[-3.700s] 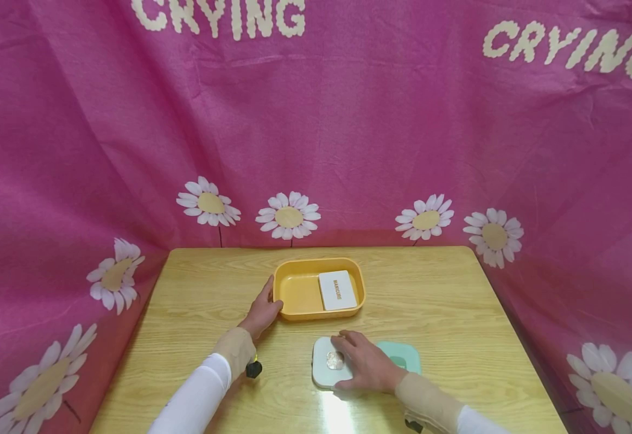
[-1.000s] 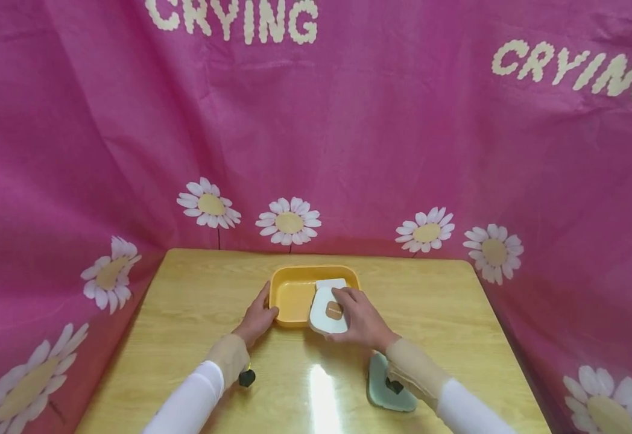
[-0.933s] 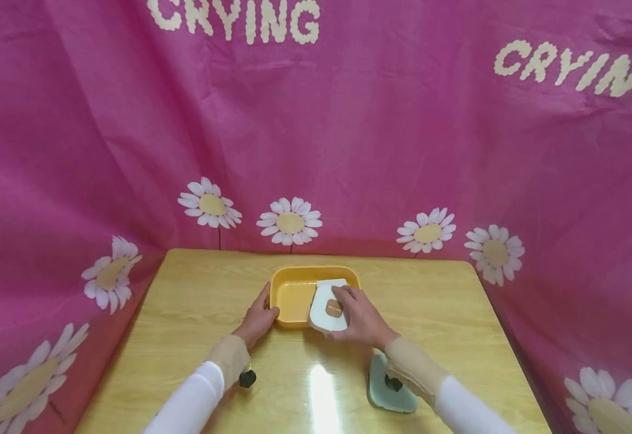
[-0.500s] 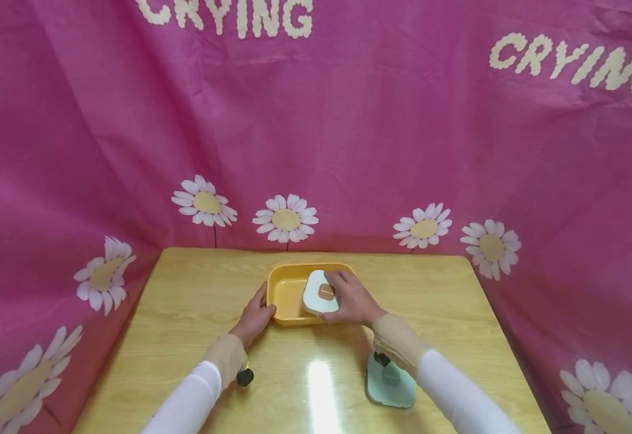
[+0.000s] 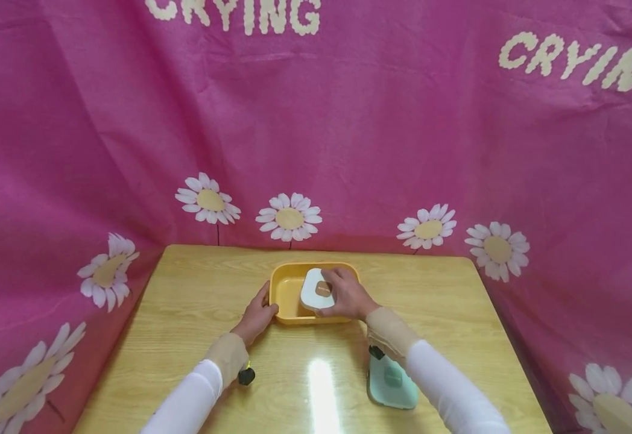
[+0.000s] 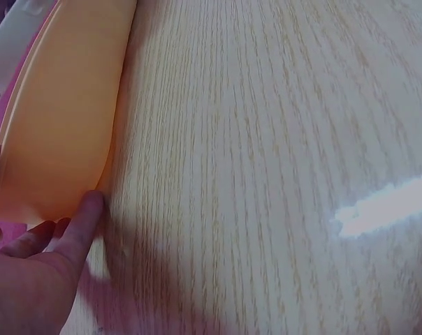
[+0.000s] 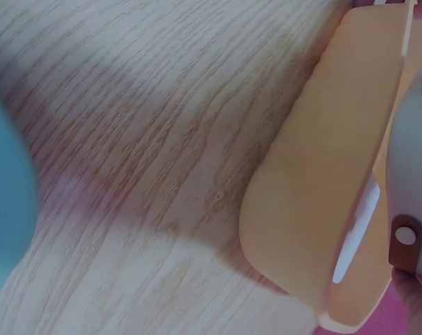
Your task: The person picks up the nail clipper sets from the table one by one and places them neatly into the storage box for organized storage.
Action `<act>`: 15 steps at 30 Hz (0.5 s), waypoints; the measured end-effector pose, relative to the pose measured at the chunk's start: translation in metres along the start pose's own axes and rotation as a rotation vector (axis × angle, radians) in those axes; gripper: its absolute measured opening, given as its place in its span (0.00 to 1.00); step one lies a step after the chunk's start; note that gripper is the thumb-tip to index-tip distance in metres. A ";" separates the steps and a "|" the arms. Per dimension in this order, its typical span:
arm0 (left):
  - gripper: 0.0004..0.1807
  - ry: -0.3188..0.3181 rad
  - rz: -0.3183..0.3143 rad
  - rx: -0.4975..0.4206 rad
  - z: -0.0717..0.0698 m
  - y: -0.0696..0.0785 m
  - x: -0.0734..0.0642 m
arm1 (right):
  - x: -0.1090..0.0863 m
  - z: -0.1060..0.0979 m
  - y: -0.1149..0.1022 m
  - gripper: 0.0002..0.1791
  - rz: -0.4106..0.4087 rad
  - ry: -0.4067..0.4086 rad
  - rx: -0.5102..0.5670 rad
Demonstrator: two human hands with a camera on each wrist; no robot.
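My left hand (image 5: pixel 254 316) grips the left end of a yellow rectangular tray (image 5: pixel 290 295), thumb at the rim. In the left wrist view, its fingers (image 6: pixel 91 209) press the tray's outer wall (image 6: pixel 68 105). My right hand (image 5: pixel 348 295) holds a rounded white case (image 5: pixel 310 290) with a brown label over the tray's middle. A brown strap with a snap (image 7: pixel 405 241) shows on the case's side in the right wrist view. Below it in the tray lies a flat white box (image 7: pixel 358 230), hidden from the head view by the case and hand.
A mint green case (image 5: pixel 393 386) lies on the wooden table (image 5: pixel 207 277), under my right forearm. A pink curtain (image 5: pixel 359 120) with daisies hangs behind the table and at both sides. Light glares on the table (image 5: pixel 321 392) near the front.
My right hand has lifted the white case off the table and carried it forward and left, from the tray's near rim to over its inside. The left hand keeps its grip on the tray.
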State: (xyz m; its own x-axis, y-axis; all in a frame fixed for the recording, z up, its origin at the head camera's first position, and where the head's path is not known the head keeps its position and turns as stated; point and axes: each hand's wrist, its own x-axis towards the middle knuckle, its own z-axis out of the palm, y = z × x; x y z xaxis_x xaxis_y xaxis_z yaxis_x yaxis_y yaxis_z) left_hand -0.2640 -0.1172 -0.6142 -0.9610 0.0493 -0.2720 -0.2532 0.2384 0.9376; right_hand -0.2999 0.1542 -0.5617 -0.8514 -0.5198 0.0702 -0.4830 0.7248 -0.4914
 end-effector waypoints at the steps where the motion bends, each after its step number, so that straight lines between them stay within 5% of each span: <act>1: 0.49 -0.003 -0.003 -0.006 0.000 0.000 0.000 | 0.001 0.001 -0.001 0.58 0.001 -0.003 -0.002; 15: 0.48 -0.022 -0.017 -0.097 0.001 0.001 -0.001 | 0.014 0.013 0.000 0.56 -0.011 -0.035 -0.035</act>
State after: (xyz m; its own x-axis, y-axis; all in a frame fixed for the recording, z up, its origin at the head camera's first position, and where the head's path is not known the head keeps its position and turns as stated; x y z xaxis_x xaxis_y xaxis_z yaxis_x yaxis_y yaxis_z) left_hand -0.2628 -0.1162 -0.6135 -0.9541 0.0680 -0.2916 -0.2798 0.1448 0.9491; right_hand -0.3097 0.1415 -0.5718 -0.8389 -0.5425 0.0446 -0.4992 0.7342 -0.4601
